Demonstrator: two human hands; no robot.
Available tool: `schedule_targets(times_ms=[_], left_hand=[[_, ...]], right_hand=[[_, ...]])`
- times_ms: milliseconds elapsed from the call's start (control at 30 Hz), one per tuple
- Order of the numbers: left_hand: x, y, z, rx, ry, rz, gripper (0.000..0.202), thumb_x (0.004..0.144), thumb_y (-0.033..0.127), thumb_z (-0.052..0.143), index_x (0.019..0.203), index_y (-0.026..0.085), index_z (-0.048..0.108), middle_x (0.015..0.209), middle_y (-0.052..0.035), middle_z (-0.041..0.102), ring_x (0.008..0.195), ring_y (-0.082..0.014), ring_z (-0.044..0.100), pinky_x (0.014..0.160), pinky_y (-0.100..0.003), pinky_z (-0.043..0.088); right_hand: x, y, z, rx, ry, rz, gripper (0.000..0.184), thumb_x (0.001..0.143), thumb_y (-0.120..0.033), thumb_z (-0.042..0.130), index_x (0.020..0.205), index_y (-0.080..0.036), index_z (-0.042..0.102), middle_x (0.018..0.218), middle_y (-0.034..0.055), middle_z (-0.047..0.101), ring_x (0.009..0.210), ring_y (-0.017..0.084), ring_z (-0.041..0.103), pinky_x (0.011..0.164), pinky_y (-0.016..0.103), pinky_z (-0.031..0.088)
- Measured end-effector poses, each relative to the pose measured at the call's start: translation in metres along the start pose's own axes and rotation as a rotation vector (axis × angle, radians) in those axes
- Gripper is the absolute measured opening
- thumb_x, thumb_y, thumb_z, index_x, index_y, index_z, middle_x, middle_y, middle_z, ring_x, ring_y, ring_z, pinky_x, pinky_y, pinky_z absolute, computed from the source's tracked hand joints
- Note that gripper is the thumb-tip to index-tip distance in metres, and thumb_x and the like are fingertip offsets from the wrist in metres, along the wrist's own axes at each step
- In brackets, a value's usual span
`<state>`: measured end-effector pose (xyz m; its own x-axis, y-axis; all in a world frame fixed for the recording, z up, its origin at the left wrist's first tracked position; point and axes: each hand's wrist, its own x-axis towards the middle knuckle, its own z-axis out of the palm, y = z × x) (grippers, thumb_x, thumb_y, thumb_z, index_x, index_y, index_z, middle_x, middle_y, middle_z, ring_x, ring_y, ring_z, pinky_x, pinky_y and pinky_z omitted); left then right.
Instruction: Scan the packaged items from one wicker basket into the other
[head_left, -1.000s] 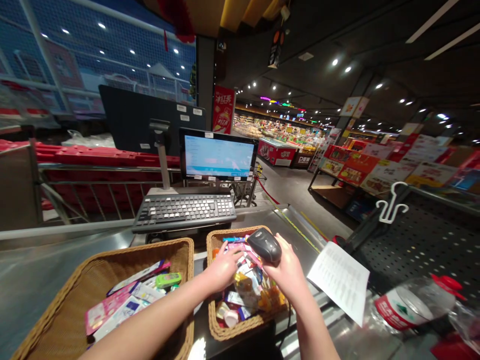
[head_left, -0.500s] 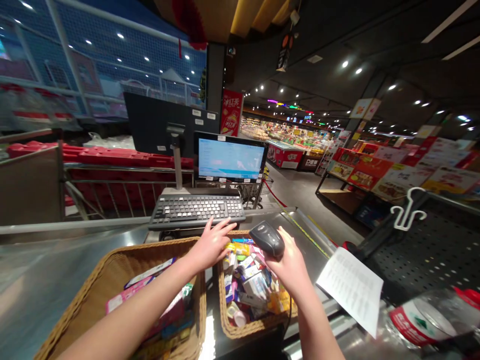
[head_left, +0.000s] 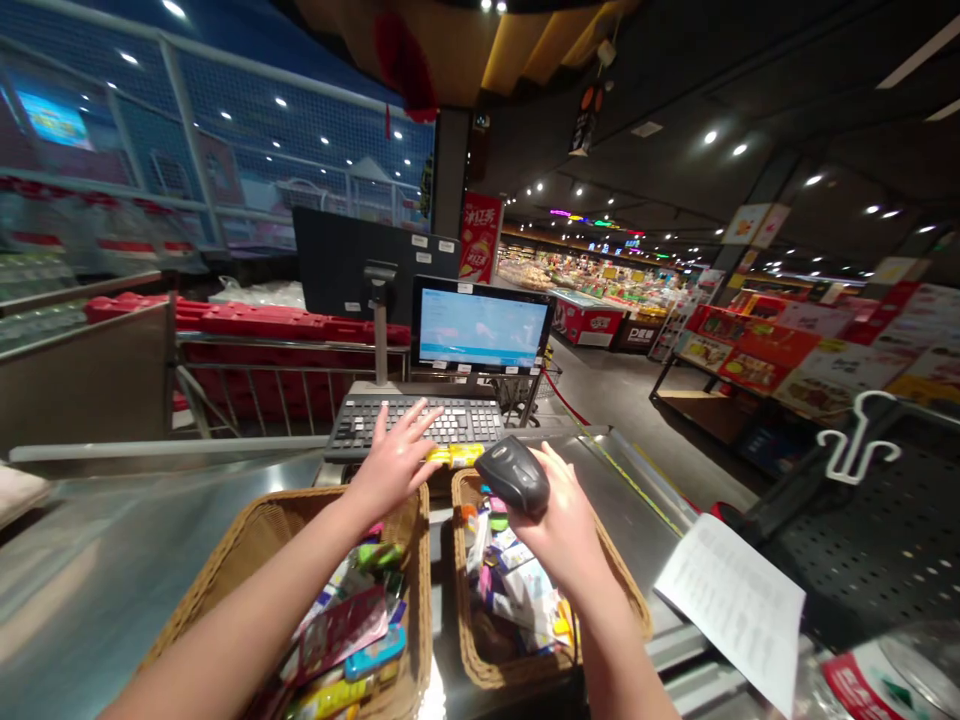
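Observation:
My left hand (head_left: 396, 458) is in front of the keyboard (head_left: 420, 420), its upper fingers stretched over the keys. Its lower fingers hold the end of a small yellow packet (head_left: 459, 456). My right hand (head_left: 566, 525) is wrapped round a black barcode scanner (head_left: 514, 476), whose head is just right of the packet. Below the scanner stands a wicker basket (head_left: 474, 660) of small packaged goods, partly covered by my right hand. A second wicker basket (head_left: 420, 600) lies under my left forearm, with boxes and bright packets in it.
Behind the keyboard stand a lit screen (head_left: 484, 327) and a dark monitor back (head_left: 337, 265). To the right are a printed sheet (head_left: 735, 605), a white hanger (head_left: 855, 440) and a clear bottle (head_left: 885, 680). A metal counter (head_left: 90, 560) runs along the left.
My left hand has moved up and left from the right basket, bringing the yellow packet out. The scanner has shifted slightly left towards it. The whole view has swung a little left.

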<state>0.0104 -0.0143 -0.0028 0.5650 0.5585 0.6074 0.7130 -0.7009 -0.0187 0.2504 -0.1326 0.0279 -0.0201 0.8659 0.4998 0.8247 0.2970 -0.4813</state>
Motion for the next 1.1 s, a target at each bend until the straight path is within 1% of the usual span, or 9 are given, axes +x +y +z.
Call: schedule_targets(times_ms=[200, 333, 433, 533, 633, 933, 1100], left_hand=[[-0.002, -0.018, -0.023, 0.054, 0.083, -0.066, 0.021, 0.094, 0.034, 0.051, 0.092, 0.021, 0.067, 0.15, -0.0082, 0.045, 0.145, -0.032, 0.029, 0.115, -0.068, 0.006], [-0.007, -0.029, -0.031, 0.068, 0.103, -0.11, 0.021, 0.094, 0.035, 0.05, 0.093, 0.022, 0.067, 0.15, -0.0079, 0.046, 0.145, -0.0321, 0.03, 0.114, -0.069, 0.008], [-0.012, -0.033, -0.036, 0.055, 0.113, -0.135, 0.021, 0.094, 0.035, 0.051, 0.094, 0.023, 0.068, 0.149, -0.0078, 0.047, 0.145, -0.0325, 0.03, 0.114, -0.07, 0.008], [-0.016, -0.036, -0.039, 0.045, 0.116, -0.152, 0.021, 0.093, 0.034, 0.052, 0.093, 0.023, 0.069, 0.149, -0.0077, 0.047, 0.144, -0.0327, 0.03, 0.114, -0.069, 0.007], [-0.019, -0.039, -0.042, 0.045, 0.122, -0.161, 0.02, 0.092, 0.034, 0.052, 0.093, 0.023, 0.069, 0.149, -0.0076, 0.047, 0.144, -0.0325, 0.031, 0.114, -0.069, 0.007], [-0.031, -0.045, -0.046, 0.062, 0.132, -0.165, 0.021, 0.092, 0.034, 0.051, 0.094, 0.023, 0.069, 0.148, -0.0082, 0.048, 0.144, -0.032, 0.032, 0.114, -0.068, 0.007], [-0.04, -0.048, -0.046, 0.06, 0.112, -0.178, 0.02, 0.092, 0.034, 0.052, 0.093, 0.023, 0.069, 0.148, -0.0084, 0.049, 0.144, -0.0323, 0.032, 0.114, -0.069, 0.006]], right_hand=[[0.004, -0.02, 0.008, 0.031, -0.027, -0.035, 0.057, 0.067, -0.013, 0.06, 0.123, -0.025, 0.062, 0.134, 0.0076, 0.058, 0.141, 0.037, 0.035, 0.116, 0.063, 0.022], [0.005, -0.03, 0.013, 0.036, -0.072, -0.061, 0.055, 0.067, -0.014, 0.059, 0.121, -0.025, 0.064, 0.136, 0.0076, 0.057, 0.142, 0.038, 0.032, 0.114, 0.065, 0.021], [0.005, -0.035, 0.017, 0.047, -0.095, -0.066, 0.057, 0.066, -0.013, 0.059, 0.121, -0.026, 0.063, 0.136, 0.0077, 0.057, 0.142, 0.039, 0.032, 0.114, 0.068, 0.018], [0.005, -0.039, 0.02, 0.065, -0.111, -0.062, 0.06, 0.065, -0.012, 0.058, 0.123, -0.027, 0.062, 0.133, 0.0071, 0.059, 0.141, 0.038, 0.033, 0.114, 0.069, 0.015], [0.005, -0.041, 0.023, 0.076, -0.119, -0.068, 0.058, 0.065, -0.011, 0.057, 0.121, -0.027, 0.063, 0.131, 0.0074, 0.061, 0.141, 0.038, 0.034, 0.114, 0.069, 0.015], [0.004, -0.047, 0.029, 0.079, -0.136, -0.086, 0.053, 0.066, -0.013, 0.057, 0.116, -0.028, 0.065, 0.132, 0.0061, 0.06, 0.141, 0.036, 0.034, 0.115, 0.066, 0.017], [0.005, -0.046, 0.036, 0.05, -0.148, -0.091, 0.049, 0.067, -0.014, 0.058, 0.114, -0.026, 0.067, 0.135, 0.0077, 0.058, 0.141, 0.037, 0.034, 0.115, 0.065, 0.02]])
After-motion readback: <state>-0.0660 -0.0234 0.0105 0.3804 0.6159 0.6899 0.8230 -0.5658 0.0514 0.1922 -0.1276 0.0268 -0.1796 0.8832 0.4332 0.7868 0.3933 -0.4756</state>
